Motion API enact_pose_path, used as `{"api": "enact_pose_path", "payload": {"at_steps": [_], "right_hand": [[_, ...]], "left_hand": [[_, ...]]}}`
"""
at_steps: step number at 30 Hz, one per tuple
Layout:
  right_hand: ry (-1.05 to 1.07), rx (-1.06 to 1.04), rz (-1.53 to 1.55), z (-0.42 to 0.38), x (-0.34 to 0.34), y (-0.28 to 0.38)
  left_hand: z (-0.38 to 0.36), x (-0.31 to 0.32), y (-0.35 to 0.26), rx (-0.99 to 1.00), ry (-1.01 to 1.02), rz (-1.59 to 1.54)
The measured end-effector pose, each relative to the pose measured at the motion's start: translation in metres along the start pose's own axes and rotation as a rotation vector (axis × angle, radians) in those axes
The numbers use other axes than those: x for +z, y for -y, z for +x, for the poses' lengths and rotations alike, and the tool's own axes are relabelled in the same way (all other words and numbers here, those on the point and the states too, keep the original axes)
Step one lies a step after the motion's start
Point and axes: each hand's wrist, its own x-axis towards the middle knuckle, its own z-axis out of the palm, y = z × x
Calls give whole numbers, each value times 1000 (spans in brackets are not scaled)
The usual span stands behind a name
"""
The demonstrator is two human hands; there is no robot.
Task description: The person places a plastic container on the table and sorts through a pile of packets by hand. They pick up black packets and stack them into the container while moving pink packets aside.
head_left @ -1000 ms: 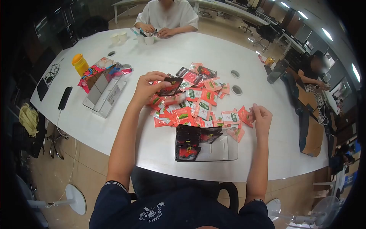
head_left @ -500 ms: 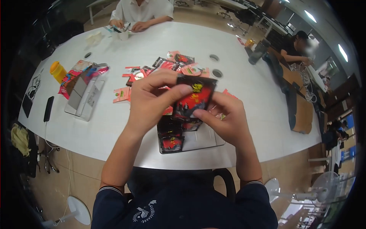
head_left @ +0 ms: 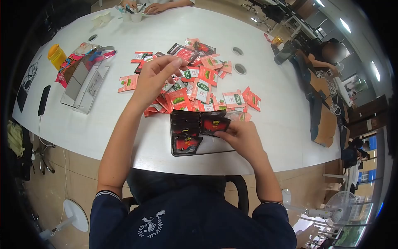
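My right hand (head_left: 244, 139) pinches a black-and-red sachet (head_left: 214, 124) by its right side, low in a clear plastic box (head_left: 213, 153). To the left of that sachet, a row of similar black-and-red sachets (head_left: 187, 144) stands packed in the box. My left hand (head_left: 155, 76) hovers above the sachet pile with its fingers loosely bent and holds nothing. Beneath and beyond it lies a loose pile of pink-and-white "Cozy" sachets (head_left: 202, 90), with some dark sachets (head_left: 182, 52) at its far side.
A second clear box (head_left: 89, 95) stands at the left, beside a colourful open packet (head_left: 78, 56) and a yellow container (head_left: 57, 56). A phone (head_left: 44, 99) lies near the left edge. Cardboard (head_left: 325, 128) runs along the right side. Across the table, a person's hands (head_left: 155, 8) are by white cups (head_left: 136, 16).
The sachet held in front of me by both hands is now down in the box, in my right hand alone. My left hand has let go and moved up, away from the box.
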Motion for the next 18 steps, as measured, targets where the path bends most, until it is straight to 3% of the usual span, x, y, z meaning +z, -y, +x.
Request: {"api": "enact_pose_path", "payload": {"at_steps": [6, 15, 18], "right_hand": [[-33, -83, -270, 10, 22, -10], [23, 7, -272, 8, 25, -7], [-35, -101, -160, 4, 15, -3]], "left_hand": [[-3, -10, 4, 2, -17, 19], [-2, -15, 0, 0, -76, 39], [-2, -23, 1, 38, -104, 98]]}}
